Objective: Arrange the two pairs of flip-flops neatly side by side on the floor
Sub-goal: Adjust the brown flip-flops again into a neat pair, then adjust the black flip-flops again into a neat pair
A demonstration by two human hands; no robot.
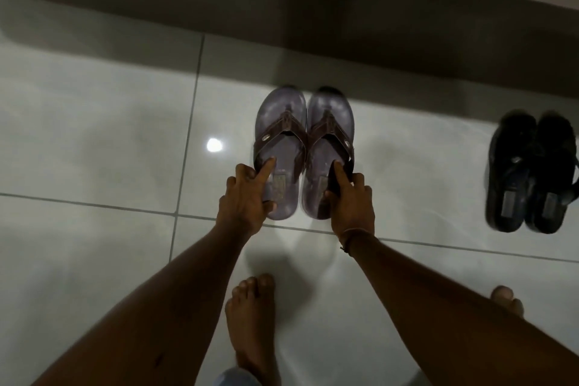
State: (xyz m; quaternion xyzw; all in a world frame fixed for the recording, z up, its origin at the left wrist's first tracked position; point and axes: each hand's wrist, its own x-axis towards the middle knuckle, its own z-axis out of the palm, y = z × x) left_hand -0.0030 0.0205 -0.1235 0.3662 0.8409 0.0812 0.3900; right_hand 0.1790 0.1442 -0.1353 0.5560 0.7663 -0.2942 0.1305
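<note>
A pair of brown-strapped flip-flops with greyish soles sits side by side, toes pointing away from me, in the middle of the tiled floor: the left brown flip-flop (279, 138) and the right brown flip-flop (329, 141). My left hand (247, 197) grips the heel of the left one, forefinger on its sole. My right hand (351, 200) grips the heel of the right one, fingers around its outer edge. A pair of black flip-flops (532, 172) lies together at the far right, apart from the brown pair.
Glossy white floor tiles (94, 135) with grey grout lines spread all around. A dark shadowed band along a wall base (313, 9) runs across the top. My bare left foot (250, 323) and right foot's toes (507, 298) stand just behind the brown pair.
</note>
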